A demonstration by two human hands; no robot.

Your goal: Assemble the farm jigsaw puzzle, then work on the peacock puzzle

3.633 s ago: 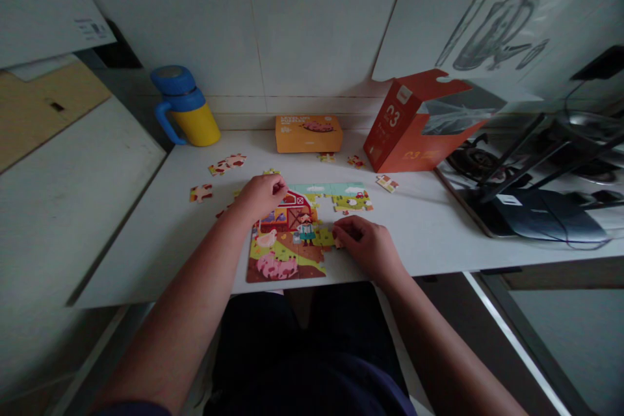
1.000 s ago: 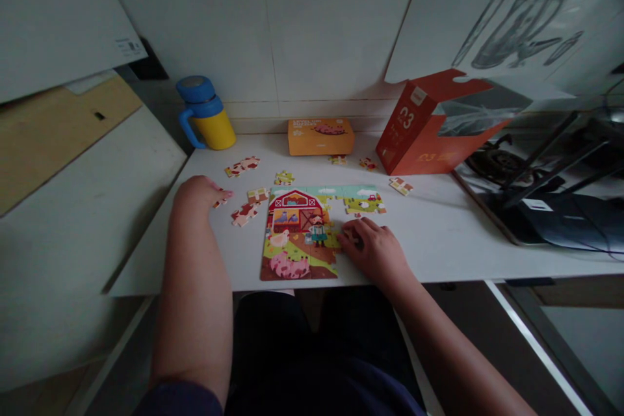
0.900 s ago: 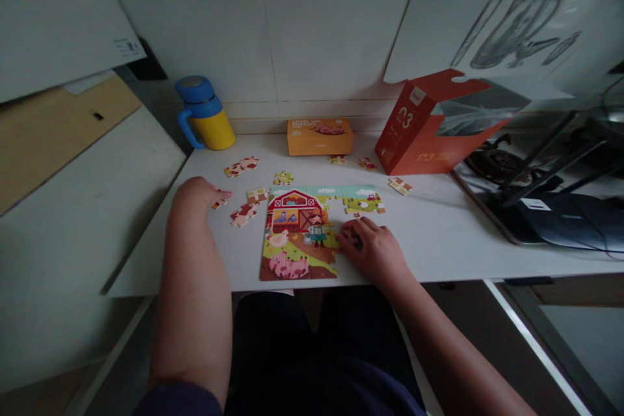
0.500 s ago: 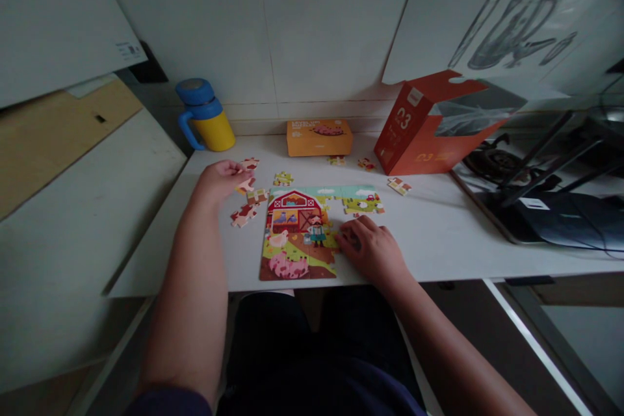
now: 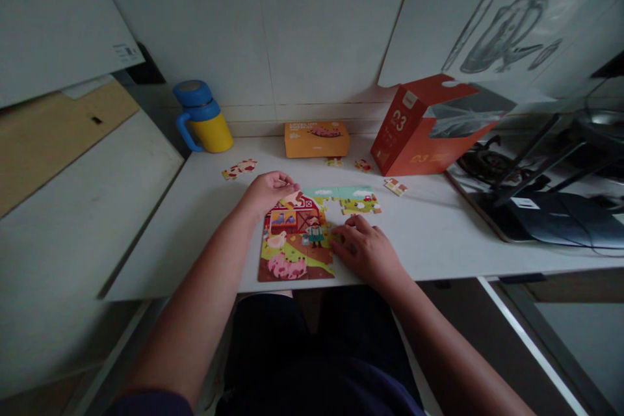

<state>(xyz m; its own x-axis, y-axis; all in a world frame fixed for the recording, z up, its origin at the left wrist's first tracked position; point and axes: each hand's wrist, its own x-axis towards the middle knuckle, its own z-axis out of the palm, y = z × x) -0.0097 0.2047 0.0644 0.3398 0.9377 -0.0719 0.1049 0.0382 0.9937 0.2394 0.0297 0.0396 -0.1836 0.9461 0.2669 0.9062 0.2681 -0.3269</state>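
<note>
A partly built farm jigsaw [image 5: 296, 244] with a red barn lies near the front edge of the white table [image 5: 439, 227]. My left hand [image 5: 267, 190] is at the puzzle's top left corner, fingers curled around a brown puzzle piece [image 5: 294, 197] held over the barn roof. My right hand [image 5: 363, 248] rests at the puzzle's right edge, fingers bent and pressing down on the pieces there. A joined strip of sky and field pieces [image 5: 353, 199] sits at the upper right of the puzzle.
Loose pieces [image 5: 238, 168] lie at the left, more [image 5: 396, 186] near an open orange box [image 5: 429, 130]. A small orange box [image 5: 316, 138] and a yellow-blue mug [image 5: 202, 117] stand by the wall. A stove and black stand [image 5: 536, 188] fill the right.
My left hand reached to the loose pieces at the left, picked one up and came back to the puzzle's top left corner. The right hand stayed in place.
</note>
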